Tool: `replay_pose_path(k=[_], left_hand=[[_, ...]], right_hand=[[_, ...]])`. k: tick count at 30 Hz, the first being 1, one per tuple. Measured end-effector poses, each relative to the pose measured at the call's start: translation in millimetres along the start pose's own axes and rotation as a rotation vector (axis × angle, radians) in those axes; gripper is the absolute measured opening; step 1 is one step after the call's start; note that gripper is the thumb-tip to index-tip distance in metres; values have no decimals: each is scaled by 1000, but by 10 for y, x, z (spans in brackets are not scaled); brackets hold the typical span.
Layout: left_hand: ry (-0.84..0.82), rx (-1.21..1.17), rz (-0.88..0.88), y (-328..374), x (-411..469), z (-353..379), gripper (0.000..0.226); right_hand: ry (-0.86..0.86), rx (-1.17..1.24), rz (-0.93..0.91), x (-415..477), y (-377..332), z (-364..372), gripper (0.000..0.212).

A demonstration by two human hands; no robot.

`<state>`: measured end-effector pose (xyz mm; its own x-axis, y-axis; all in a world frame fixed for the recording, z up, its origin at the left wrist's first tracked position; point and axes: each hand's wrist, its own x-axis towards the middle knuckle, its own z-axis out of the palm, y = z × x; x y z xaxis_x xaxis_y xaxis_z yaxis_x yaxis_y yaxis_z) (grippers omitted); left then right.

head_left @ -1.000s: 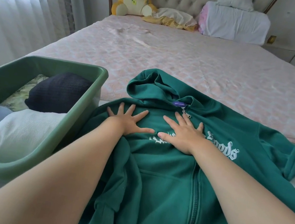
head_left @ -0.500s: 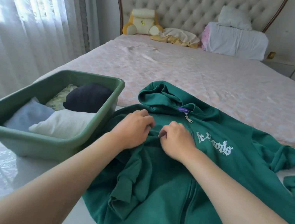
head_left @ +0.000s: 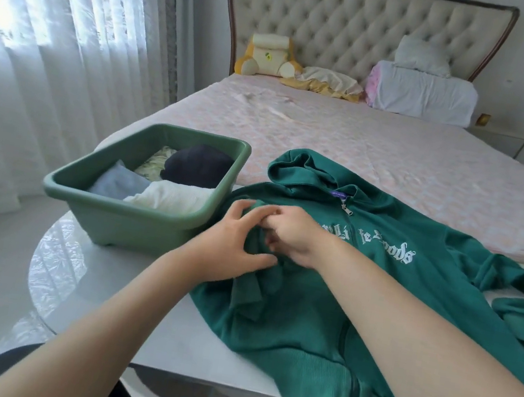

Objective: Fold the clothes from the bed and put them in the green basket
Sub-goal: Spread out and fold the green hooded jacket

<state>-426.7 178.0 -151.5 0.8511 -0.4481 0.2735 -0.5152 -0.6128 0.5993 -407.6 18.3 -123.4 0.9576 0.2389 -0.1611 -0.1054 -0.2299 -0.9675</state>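
Left hand: our fingers clamped on hoodie fabric, mid-frame
Right hand: our fingers pinching the same fold
Green basket: centre left

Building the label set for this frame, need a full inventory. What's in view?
hoodie: 1, dark green with white lettering, spread on the table, hood toward the bed
green basket: 1, green, on the table left of the hoodie
folded clothes: 4 visible, navy, light blue, white, patterned, inside the green basket
table: 1, white, at the bed's foot
bed: 1, pink cover
headboard: 1, beige, tufted
plush toy: 1, yellow and cream, against the headboard
bedding roll: 1, white and pink, by the headboard
curtains: white, left side
left hand: 1, grips bunched hoodie fabric
right hand: 1, pinches the same bunch
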Motion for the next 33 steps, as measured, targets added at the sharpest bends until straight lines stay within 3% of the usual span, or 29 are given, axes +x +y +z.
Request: replay_pose_path(k=[2,4,7,9,10,11,13,14,17,19,22,24,26,28,31,33], left_hand=[[39,97,34,12,-40,-118,74],[-24,229,35,35,-108,-237,74],[-318,586,-152,74,-243,-247,56],[-509,774,-330,71,-321,-209,44],[-548,816,-390,61,-350,-204,42],[-542,831,-416,63,-370,-213,40],[-460,835,-397,101,-399,-239,35],[-415,848,-356,145,-413,-238,33],[-284,853,-86,227,-405,-137,28],[-246,651,91,204,-373,-58,21],[-318,329,80,119,-324,20,20],[-488,318,-24,35,-302,36,53],[-619,377,-81,-33,-285,50,76],[-607,373,-3,-46,-261,112,64],[-499,96,-71,79,-160,65,13],[-526,-54,-224,152,-99,-62,28]], right_hand=[[-108,156,-16,-18,-62,46,26],[-116,20,0,-28,-30,69,33],[-16,-276,69,-85,135,96,34],[-71,-489,103,-167,254,143,12],[-147,-606,115,-229,305,175,19],[-234,-753,115,-285,354,193,48],[-338,-1011,112,-417,414,263,93],[-340,-1067,89,-472,430,298,100],[-313,-1126,49,-551,443,308,92],[-311,-1163,74,-571,420,267,80],[-325,-1248,64,-624,385,176,61],[-348,-1223,57,-672,382,56,48],[-402,-1051,100,-712,393,-107,34],[-462,-777,161,-749,419,-259,33],[-466,-449,220,-779,507,-479,40],[-470,-186,291,-809,561,-578,39]])
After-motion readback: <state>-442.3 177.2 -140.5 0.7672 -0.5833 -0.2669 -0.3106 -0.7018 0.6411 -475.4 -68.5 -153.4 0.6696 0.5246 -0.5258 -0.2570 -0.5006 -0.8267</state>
